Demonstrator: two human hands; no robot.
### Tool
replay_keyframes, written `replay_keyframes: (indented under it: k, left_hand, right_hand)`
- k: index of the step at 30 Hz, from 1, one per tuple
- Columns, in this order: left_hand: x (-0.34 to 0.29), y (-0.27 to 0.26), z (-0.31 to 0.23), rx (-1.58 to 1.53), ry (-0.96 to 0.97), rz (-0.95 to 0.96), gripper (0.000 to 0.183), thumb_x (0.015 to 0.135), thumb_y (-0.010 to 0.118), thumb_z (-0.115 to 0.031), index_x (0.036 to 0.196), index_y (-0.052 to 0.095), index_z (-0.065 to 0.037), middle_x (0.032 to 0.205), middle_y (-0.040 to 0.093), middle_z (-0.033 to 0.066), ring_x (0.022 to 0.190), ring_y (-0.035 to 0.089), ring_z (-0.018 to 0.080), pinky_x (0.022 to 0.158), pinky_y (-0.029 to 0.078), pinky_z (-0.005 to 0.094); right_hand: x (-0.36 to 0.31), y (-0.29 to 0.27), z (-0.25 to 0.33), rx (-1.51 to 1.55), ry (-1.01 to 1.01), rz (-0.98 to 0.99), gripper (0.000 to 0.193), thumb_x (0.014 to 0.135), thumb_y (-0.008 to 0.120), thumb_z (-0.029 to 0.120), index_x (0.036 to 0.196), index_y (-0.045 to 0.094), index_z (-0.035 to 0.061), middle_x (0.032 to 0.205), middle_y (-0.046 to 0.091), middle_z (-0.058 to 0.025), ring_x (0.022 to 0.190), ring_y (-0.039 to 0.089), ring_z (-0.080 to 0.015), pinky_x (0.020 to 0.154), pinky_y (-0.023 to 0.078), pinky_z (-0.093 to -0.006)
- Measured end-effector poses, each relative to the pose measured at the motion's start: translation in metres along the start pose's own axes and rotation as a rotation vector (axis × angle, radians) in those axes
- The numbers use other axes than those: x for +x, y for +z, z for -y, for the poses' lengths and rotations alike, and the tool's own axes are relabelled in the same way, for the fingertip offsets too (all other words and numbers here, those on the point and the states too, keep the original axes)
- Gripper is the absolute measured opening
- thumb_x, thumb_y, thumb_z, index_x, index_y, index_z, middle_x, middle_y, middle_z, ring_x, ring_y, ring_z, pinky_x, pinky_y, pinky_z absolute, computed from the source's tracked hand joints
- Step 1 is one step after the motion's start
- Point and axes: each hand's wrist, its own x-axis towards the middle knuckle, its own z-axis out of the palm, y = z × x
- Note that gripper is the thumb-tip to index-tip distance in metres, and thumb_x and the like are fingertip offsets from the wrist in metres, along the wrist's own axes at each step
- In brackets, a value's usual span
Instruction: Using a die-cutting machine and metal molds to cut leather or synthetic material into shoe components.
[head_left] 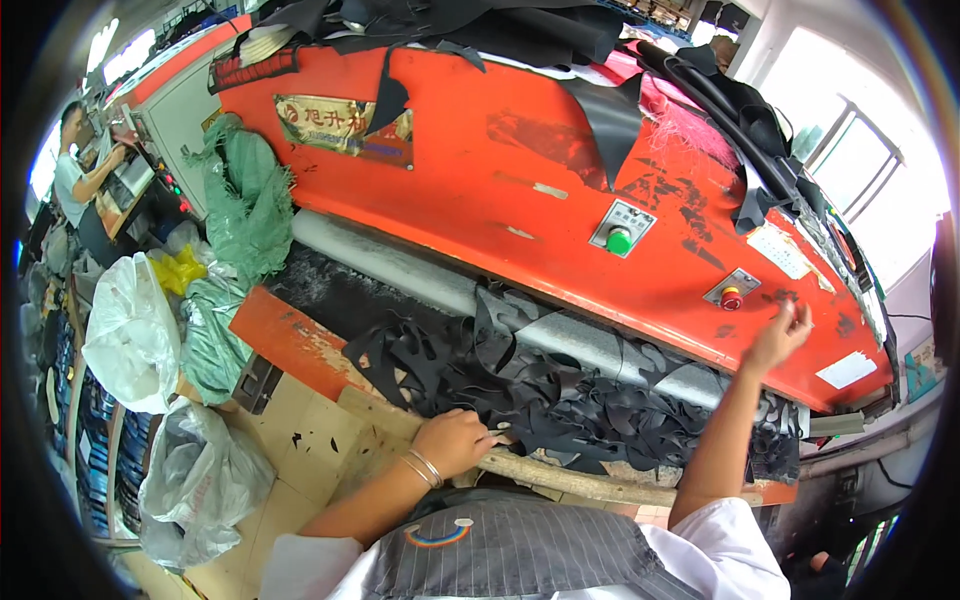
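My left hand [456, 442] is at the near edge of a heap of black, cut-out scraps of sheet material [540, 400], by a pale wooden bar [590, 489]. Its fingers are curled, and what they hold, if anything, is hidden. A metal bangle circles that wrist. My right hand [778, 340] is raised in front of the orange-red machine panel [450, 200], with its fingers apart and nothing visible in them. It is right of and slightly below a red push button [731, 298]. A green push button [619, 240] sits farther left on the panel.
A grey roller-like bar [400, 265] runs below the panel. Black sheets [520, 35] lie on top of the machine, some hanging down. White plastic bags [135, 330] and a green woven sack [245, 200] stand at left. A person [75, 180] works beyond them.
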Motion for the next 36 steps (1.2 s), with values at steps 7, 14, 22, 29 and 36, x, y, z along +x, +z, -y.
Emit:
replay_keyframes:
  k: [7, 14, 22, 29, 36]
  left_hand:
    - [-0.018, 0.012, -0.007, 0.185, 0.030, -0.257, 0.021, 0.079, 0.066, -0.029, 0.071, 0.070, -0.010, 0.073, 0.056, 0.0045, 0.075, 0.056, 0.0247, 0.070, 0.046, 0.0389]
    - [-0.012, 0.004, -0.011, 0.128, 0.010, -0.135, 0.025, 0.079, 0.064, -0.031, 0.067, 0.069, -0.009, 0.070, 0.059, 0.0039, 0.076, 0.059, 0.0225, 0.073, 0.046, 0.0369]
    - [0.046, -0.025, 0.022, -0.025, 0.004, -0.290, 0.016, 0.082, 0.067, -0.022, 0.096, 0.065, -0.013, 0.081, 0.064, 0.0089, 0.074, 0.062, 0.0305, 0.067, 0.049, 0.0415]
    - [0.095, -0.040, 0.093, 0.032, -0.281, -0.009, 0.018, 0.085, 0.067, -0.024, 0.088, 0.065, -0.007, 0.086, 0.064, 0.0126, 0.086, 0.063, 0.0327, 0.075, 0.049, 0.0431]
    - [0.114, -0.037, 0.075, -0.436, -0.098, -0.372, 0.026, 0.081, 0.072, -0.008, 0.106, 0.065, -0.003, 0.079, 0.056, 0.0061, 0.065, 0.054, 0.0152, 0.062, 0.046, 0.0274]
  right_hand:
    - [-0.227, 0.102, 0.162, 0.206, 0.084, 0.967, 0.036, 0.090, 0.066, 0.023, 0.116, 0.056, 0.0010, 0.095, 0.067, -0.0159, 0.087, 0.066, -0.0250, 0.079, 0.051, -0.0347]
    - [-0.281, 0.165, 0.144, -0.275, 0.057, 1.407, 0.059, 0.088, 0.062, 0.046, 0.116, 0.050, -0.0043, 0.104, 0.063, -0.0296, 0.097, 0.063, -0.0436, 0.084, 0.050, -0.0460]
    - [-0.317, 0.217, 0.126, -0.354, -0.013, 1.400, 0.048, 0.084, 0.061, 0.029, 0.116, 0.044, -0.0024, 0.117, 0.050, -0.0299, 0.099, 0.061, -0.0483, 0.085, 0.051, -0.0510]
    - [-0.273, 0.192, 0.069, 0.412, 0.991, 1.386, 0.033, 0.090, 0.063, 0.017, 0.115, 0.048, -0.0001, 0.097, 0.060, -0.0110, 0.082, 0.064, -0.0200, 0.070, 0.058, -0.0371]
    - [-0.242, 0.087, 0.066, 0.220, 0.786, 1.487, 0.028, 0.082, 0.073, 0.012, 0.107, 0.064, 0.0025, 0.088, 0.067, -0.0058, 0.076, 0.063, -0.0146, 0.071, 0.052, -0.0288]
